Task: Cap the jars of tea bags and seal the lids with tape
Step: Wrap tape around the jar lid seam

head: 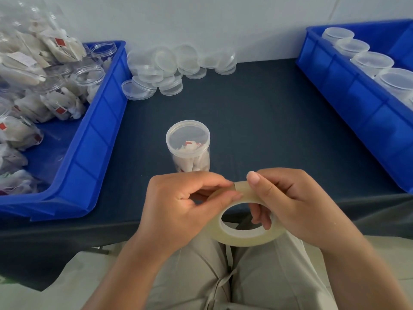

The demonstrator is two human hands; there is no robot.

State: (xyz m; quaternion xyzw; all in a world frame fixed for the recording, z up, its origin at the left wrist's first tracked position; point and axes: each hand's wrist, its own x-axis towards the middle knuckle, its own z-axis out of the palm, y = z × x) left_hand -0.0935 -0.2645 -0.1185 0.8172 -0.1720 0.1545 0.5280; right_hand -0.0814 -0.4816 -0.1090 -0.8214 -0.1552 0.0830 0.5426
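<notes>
Tape roll [245, 222] sits in both hands: right hand [297, 204] clamped on it, left hand [185, 204] pinching its loose end. Capped jar [188, 146] on the worktop [268, 121] awaits sealing; finished jars [371, 61] fill the right bin [348, 95], uncapped ones remain left.

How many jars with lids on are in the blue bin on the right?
4 show, in a row along the right bin: farthest, second, third, nearest. The picture's edge may hide more.
</notes>
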